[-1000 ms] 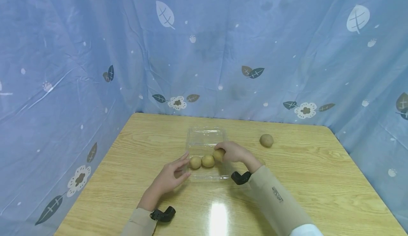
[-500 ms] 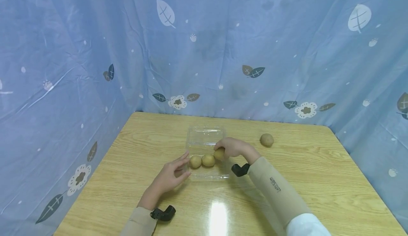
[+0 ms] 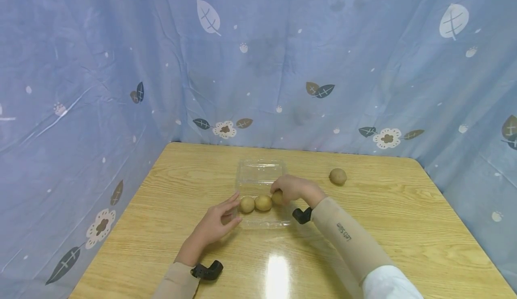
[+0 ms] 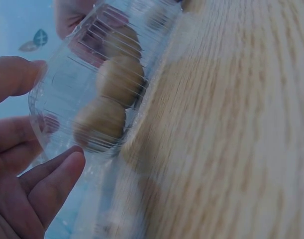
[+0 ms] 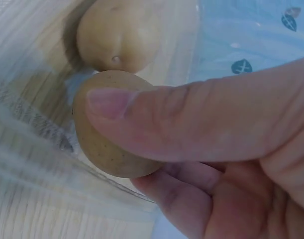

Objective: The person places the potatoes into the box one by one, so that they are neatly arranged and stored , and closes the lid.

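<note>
Clear plastic makes up the container (image 3: 262,223) in front of me on the wood-grained bench (image 3: 383,213), its lid (image 3: 260,171) lying open on the far side. Two potatoes, a left one (image 3: 247,204) and a middle one (image 3: 263,203), sit side by side in the nearer half. To their right, at that half's right end, the right hand (image 3: 296,187) pinches a third potato (image 5: 112,144) between thumb and fingers; I can't tell whether it touches the base. The left hand (image 3: 218,220) is at the container's left wall, fingers and thumb spread and touching the plastic. Well apart, farther right and toward the far edge, a browner potato (image 3: 338,176) lies on the bench. Blue curtain (image 3: 258,65) patterned with leaves and flowers hangs behind.
</note>
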`<state>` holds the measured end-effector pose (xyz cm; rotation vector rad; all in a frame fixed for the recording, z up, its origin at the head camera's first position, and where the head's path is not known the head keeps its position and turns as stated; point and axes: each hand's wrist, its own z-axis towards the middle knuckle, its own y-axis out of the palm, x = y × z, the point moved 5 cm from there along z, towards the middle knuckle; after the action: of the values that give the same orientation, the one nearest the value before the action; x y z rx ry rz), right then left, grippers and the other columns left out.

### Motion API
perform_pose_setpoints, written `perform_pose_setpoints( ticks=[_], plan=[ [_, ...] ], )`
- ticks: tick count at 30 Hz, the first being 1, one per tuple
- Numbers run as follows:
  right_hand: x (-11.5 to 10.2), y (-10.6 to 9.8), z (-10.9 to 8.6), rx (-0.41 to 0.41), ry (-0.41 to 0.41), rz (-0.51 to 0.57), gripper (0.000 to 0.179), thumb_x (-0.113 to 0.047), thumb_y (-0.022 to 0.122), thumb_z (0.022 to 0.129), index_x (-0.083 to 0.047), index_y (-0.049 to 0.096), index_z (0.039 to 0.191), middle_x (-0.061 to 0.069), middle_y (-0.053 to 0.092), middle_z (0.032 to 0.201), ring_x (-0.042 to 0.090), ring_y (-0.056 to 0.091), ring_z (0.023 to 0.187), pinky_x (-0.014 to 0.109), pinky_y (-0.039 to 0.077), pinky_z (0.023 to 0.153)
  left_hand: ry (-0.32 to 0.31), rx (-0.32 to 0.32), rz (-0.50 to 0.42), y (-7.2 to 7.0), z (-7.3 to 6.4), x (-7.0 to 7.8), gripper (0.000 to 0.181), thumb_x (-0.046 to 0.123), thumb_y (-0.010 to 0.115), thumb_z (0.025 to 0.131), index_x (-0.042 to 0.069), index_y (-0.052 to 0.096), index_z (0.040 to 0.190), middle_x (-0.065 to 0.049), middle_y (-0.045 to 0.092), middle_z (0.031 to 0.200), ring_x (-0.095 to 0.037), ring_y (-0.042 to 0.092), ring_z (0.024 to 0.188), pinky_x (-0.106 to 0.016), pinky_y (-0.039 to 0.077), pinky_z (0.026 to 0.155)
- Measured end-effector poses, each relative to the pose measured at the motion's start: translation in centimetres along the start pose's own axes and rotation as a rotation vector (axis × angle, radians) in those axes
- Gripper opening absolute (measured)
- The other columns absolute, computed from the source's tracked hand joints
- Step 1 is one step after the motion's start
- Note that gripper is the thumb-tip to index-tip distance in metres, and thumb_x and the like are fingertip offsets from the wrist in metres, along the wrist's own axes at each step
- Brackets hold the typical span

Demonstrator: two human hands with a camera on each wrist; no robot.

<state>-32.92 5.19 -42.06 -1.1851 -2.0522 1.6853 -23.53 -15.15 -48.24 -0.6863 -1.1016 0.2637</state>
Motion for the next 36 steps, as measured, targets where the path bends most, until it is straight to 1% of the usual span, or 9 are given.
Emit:
perform_pose_setpoints(
  ticks=[3, 8, 11, 15, 19, 26, 31, 34, 36],
  plan=[
    [-0.2, 0.3, 0.1, 0.015, -0.026, -0.039, 0.044, 0.009, 0.069, 0.071, -0.005, 0.068, 0.113, 0.01, 0.067, 0.114, 0.027, 0.061, 0.107, 0.038, 0.053, 0.094, 0.008, 0.003, 0.006, 0.0, 0.0, 0.0, 0.056, 0.035, 0.059, 0.094, -0.001, 0.049, 0.135, -0.012, 0.033, 0.152, -0.03, 0.05, 0.126, -0.028, 0.055, 0.091],
    [-0.2, 0.6, 0.1, 0.036, -0.03, -0.031, 0.043, 0.01, 0.065, 0.074, -0.006, 0.068, 0.115, 0.009, 0.066, 0.118, 0.028, 0.059, 0.113, 0.039, 0.051, 0.098, 0.006, 0.0, 0.008, -0.1, 0.0, 0.1, 0.055, 0.034, 0.059, 0.094, -0.001, 0.049, 0.136, -0.012, 0.033, 0.152, -0.03, 0.049, 0.127, -0.028, 0.055, 0.092],
    [-0.2, 0.7, 0.1, 0.038, -0.039, -0.033, 0.045, 0.01, 0.063, 0.074, -0.006, 0.067, 0.116, 0.01, 0.065, 0.119, 0.028, 0.058, 0.115, 0.04, 0.05, 0.1, 0.004, 0.003, 0.008, -0.2, 0.0, 0.3, 0.055, 0.033, 0.06, 0.094, -0.001, 0.049, 0.136, -0.012, 0.033, 0.152, -0.031, 0.049, 0.127, -0.029, 0.055, 0.092],
    [-0.2, 0.7, -0.1, 0.029, -0.047, -0.025, 0.047, 0.01, 0.06, 0.076, -0.004, 0.065, 0.12, 0.011, 0.064, 0.121, 0.03, 0.056, 0.117, 0.04, 0.047, 0.103, 0.005, 0.003, 0.005, -0.2, 0.0, 0.4, 0.054, 0.032, 0.06, 0.094, -0.001, 0.049, 0.135, -0.013, 0.033, 0.152, -0.031, 0.05, 0.126, -0.03, 0.055, 0.092],
    [-0.1, 0.7, -0.4, 0.016, -0.047, -0.007, 0.048, 0.009, 0.061, 0.078, -0.004, 0.062, 0.123, 0.01, 0.063, 0.124, 0.029, 0.055, 0.119, 0.039, 0.046, 0.104, 0.004, -0.001, 0.013, -0.1, 0.0, 0.3, 0.055, 0.033, 0.06, 0.094, 0.0, 0.049, 0.135, -0.013, 0.034, 0.152, -0.03, 0.049, 0.127, -0.029, 0.055, 0.092],
    [0.0, 0.3, -0.8, 0.011, -0.039, 0.077, 0.052, 0.004, 0.068, 0.077, -0.003, 0.059, 0.127, 0.012, 0.06, 0.129, 0.031, 0.054, 0.121, 0.042, 0.046, 0.105, 0.005, 0.008, 0.019, -0.1, 0.0, 0.2, 0.055, 0.035, 0.06, 0.093, 0.0, 0.05, 0.135, -0.012, 0.034, 0.152, -0.03, 0.049, 0.127, -0.029, 0.055, 0.092],
    [0.3, 0.0, -1.2, 0.034, -0.034, 0.137, 0.05, 0.004, 0.066, 0.079, -0.003, 0.058, 0.128, 0.012, 0.059, 0.13, 0.031, 0.054, 0.121, 0.044, 0.047, 0.103, 0.001, 0.004, 0.013, -0.1, 0.1, 0.2, 0.055, 0.035, 0.059, 0.094, 0.0, 0.05, 0.135, -0.012, 0.034, 0.152, -0.03, 0.049, 0.127, -0.028, 0.055, 0.092],
    [0.7, 0.0, -1.4, 0.049, -0.024, 0.208, 0.05, 0.004, 0.065, 0.08, -0.002, 0.057, 0.129, 0.012, 0.058, 0.131, 0.033, 0.054, 0.12, 0.044, 0.048, 0.102, 0.003, 0.009, 0.004, -0.1, 0.1, 0.2, 0.055, 0.034, 0.06, 0.093, 0.0, 0.05, 0.135, -0.013, 0.034, 0.152, -0.031, 0.05, 0.126, -0.029, 0.055, 0.091],
    [1.1, 0.1, -1.5, 0.059, -0.009, 0.274, 0.052, 0.002, 0.067, 0.079, -0.002, 0.056, 0.13, 0.013, 0.058, 0.131, 0.034, 0.054, 0.121, 0.044, 0.048, 0.102, 0.002, 0.012, 0.003, 0.0, 0.0, 0.1, 0.055, 0.034, 0.06, 0.093, 0.0, 0.05, 0.135, -0.013, 0.034, 0.152, -0.031, 0.049, 0.126, -0.029, 0.055, 0.092]
  ],
)
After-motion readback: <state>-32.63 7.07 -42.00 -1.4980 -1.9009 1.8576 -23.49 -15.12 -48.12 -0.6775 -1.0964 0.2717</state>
